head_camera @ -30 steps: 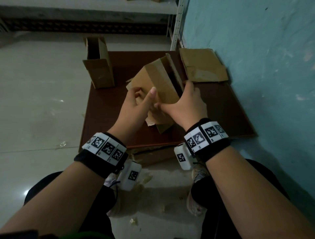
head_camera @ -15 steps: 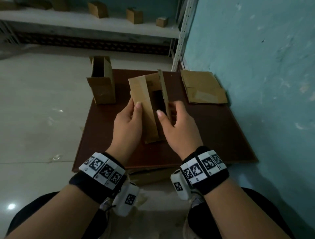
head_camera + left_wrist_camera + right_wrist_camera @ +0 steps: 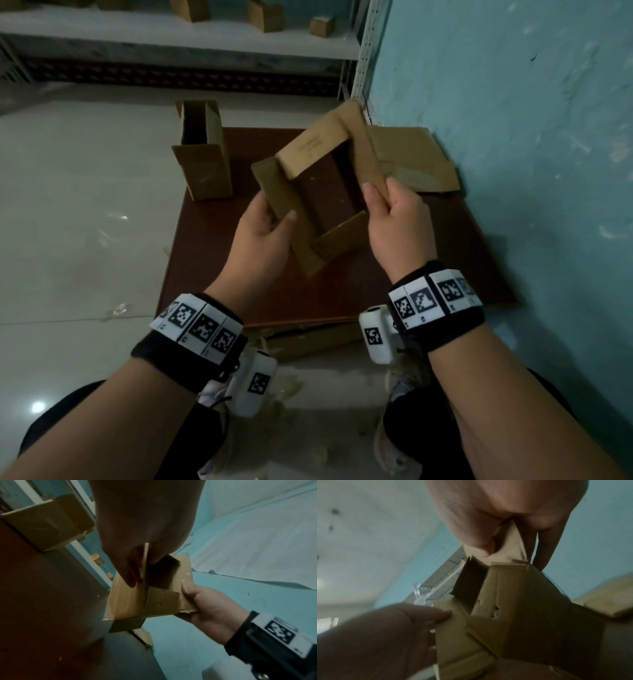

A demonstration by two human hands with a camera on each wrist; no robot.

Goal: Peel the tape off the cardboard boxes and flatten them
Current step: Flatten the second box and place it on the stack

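I hold a brown cardboard box [image 3: 310,150] above the dark brown board [image 3: 445,246], tilted, with both ends open so the board shows through it. My left hand [image 3: 270,219] pinches its left flap [image 3: 126,599], thumb on top. My right hand [image 3: 387,202] pinches the right flap [image 3: 513,543] between thumb and fingers. A second open box [image 3: 205,150] stands upright at the board's far left corner. A flattened box [image 3: 414,161] with a strip of tape lies at the far right by the wall.
A teal wall [image 3: 531,137] runs close along the right side. Pale floor tiles [image 3: 85,222] lie to the left, with tape scraps [image 3: 116,310] on them. A white shelf [image 3: 171,31] at the back carries several small boxes. My knees and shoes sit below the board.
The held box has been pulled open from a narrow, nearly closed shape into a wide frame and turned clockwise. My hands moved apart, each keeping hold of a flap.
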